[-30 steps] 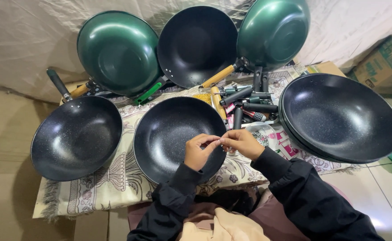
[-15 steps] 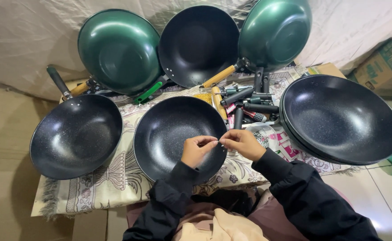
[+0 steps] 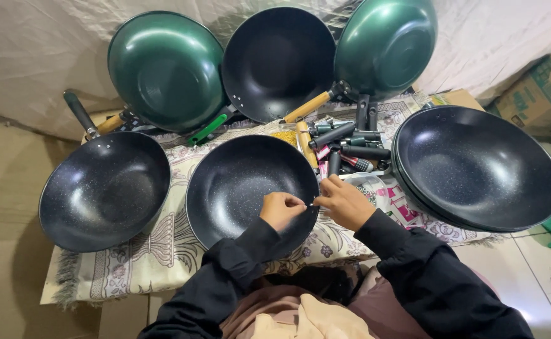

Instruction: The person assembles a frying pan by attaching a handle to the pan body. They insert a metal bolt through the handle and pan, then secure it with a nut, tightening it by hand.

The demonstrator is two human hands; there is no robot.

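A black speckled pan (image 3: pixel 237 182) without a handle lies in front of me on a patterned cloth (image 3: pixel 156 251). My left hand (image 3: pixel 281 208) rests over the pan's near right rim, fingers pinched. My right hand (image 3: pixel 344 202) meets it just outside the rim, also pinched. Between the fingertips is a small metal piece (image 3: pixel 311 204), too small to identify. Both arms wear black sleeves.
A handled black pan (image 3: pixel 102 188) sits at the left, a stack of handleless black pans (image 3: pixel 476 166) at the right. Two green pans (image 3: pixel 165 69) (image 3: pixel 385 44) and a black one (image 3: pixel 278 59) lean on the back sheet. Loose handles (image 3: pixel 347 141) lie behind; a cardboard box (image 3: pixel 542 94) stands far right.
Both hands stay together at the pan's right rim, with only slight finger movement. The pans have not moved.
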